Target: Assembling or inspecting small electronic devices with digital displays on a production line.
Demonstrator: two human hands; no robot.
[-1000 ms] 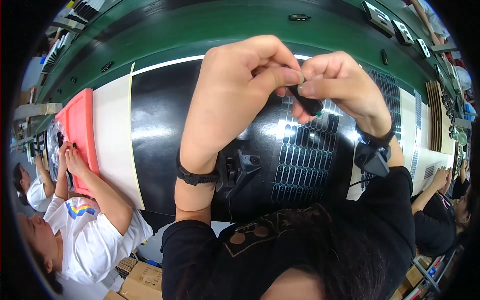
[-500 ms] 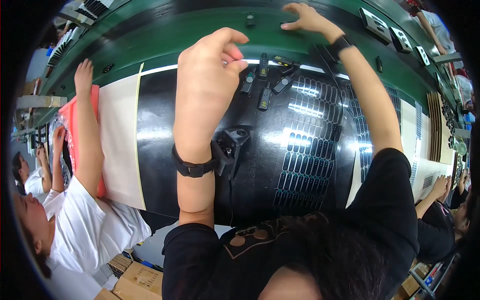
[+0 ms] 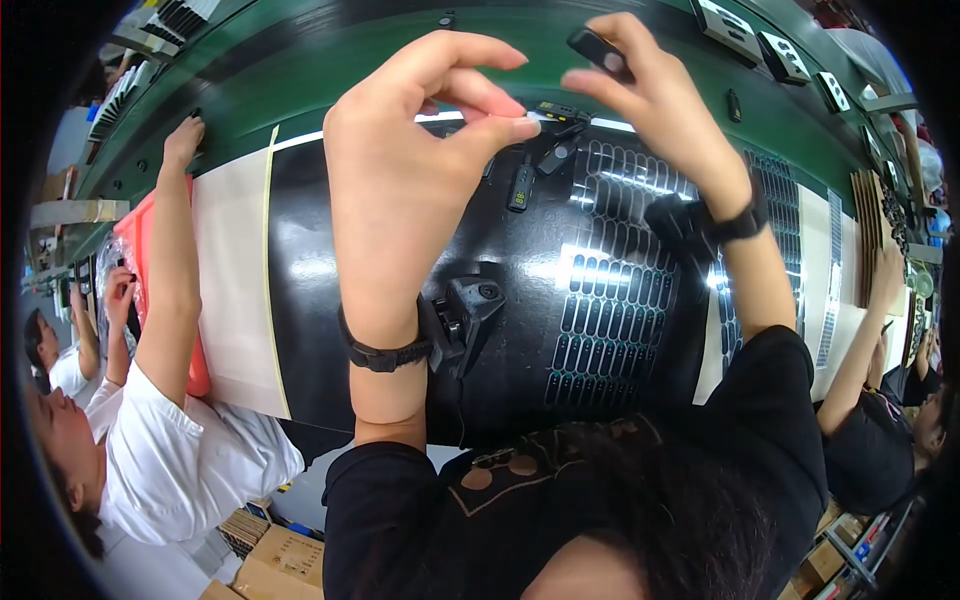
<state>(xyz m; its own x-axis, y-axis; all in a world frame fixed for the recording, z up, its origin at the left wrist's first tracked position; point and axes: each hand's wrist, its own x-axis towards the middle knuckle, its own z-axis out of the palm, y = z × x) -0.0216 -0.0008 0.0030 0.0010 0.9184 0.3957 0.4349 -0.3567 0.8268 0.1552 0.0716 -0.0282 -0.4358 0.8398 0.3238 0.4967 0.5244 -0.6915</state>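
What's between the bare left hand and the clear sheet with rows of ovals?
In the head view, small black oblong gadgets, one showing yellow digits, lie between the left hand and the sheet.

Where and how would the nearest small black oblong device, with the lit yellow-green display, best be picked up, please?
Probably by its two long sides at the near end, from above and the person's side: the slim black device lies display up, its length pointing away, with bare black mat before it, while a black oblong device with a grey button crowds its far right.
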